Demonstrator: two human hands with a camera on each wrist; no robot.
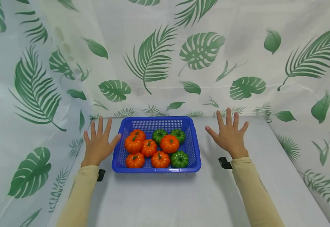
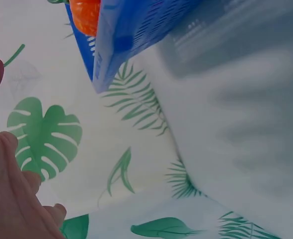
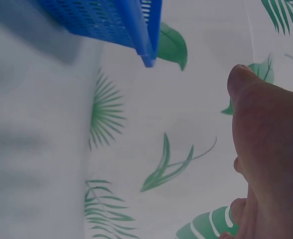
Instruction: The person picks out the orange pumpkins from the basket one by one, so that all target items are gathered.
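Leafy sheeting [image 1: 119, 37] beyond parted fingers [image 1: 100, 126]
Left hand [image 1: 98, 147] and right hand [image 1: 229, 136] flank a blue basket [image 1: 148, 170], whose walls likely corral the pumpkins [image 1: 169, 144].

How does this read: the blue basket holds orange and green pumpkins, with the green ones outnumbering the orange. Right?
Not the count: orange outnumbers green. The head view shows six orange pumpkins and three green pumpkins. The blue basket does hold both colours.
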